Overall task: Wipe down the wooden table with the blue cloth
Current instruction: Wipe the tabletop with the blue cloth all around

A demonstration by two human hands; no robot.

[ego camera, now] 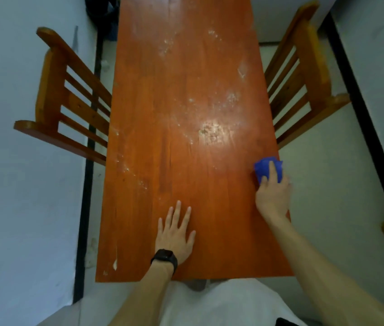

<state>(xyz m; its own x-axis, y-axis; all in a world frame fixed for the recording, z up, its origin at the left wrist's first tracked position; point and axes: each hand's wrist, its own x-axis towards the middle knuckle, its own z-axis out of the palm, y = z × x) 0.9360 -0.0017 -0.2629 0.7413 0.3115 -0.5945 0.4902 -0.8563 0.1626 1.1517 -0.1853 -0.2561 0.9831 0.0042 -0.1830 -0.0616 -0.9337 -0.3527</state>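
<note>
Pale walls and a light floor [327, 184] frame a long wooden table [186, 184], its orange-brown top running away from the person. Two wooden chairs with slatted backs stand pushed in, one on the left [68, 95] and one on the right [304, 74]. A dark strip [87, 184] runs along the foot of the left wall. Whitish dust and smears [212, 131] are scattered over the middle and far part of the tabletop, and a bright glare sits among them.

Both bare forearms reach in from the near end. The left hand [175, 234] lies flat on the near middle of the table, palm down, its fingers straight and slightly spread, holding nothing. The right hand [272, 196] is stretched out to the table's right edge, where it clasps the blue cloth [263, 168], bunched against the wood; the forefinger lies over the top of the cloth and the thumb presses its left side. A black watch [165, 256] is on the left wrist.
</note>
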